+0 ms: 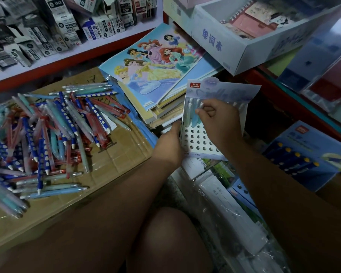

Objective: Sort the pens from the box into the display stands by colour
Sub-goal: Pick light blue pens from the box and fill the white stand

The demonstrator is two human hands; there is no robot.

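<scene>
A loose heap of pens (pixel 47 138) in red, dark blue with white dots, teal and pale blue lies on flattened cardboard (pixel 114 154) at the left. A white display stand (pixel 197 138) with rows of round holes and a pale purple header card stands at centre right. Several pale teal pens (pixel 191 113) stand in its back row. My right hand (pixel 217 119) pinches the top of one pen in that row. My left hand (pixel 169 142) grips the stand's left edge.
A stack of princess-cover notebooks (pixel 156 64) lies behind the stand. A white box of notepads (pixel 244 40) sits at top right. Shelves of boxed goods (pixel 47 28) fill the top left. A blue stand (pixel 303 154) with dark blue pens sits at the right.
</scene>
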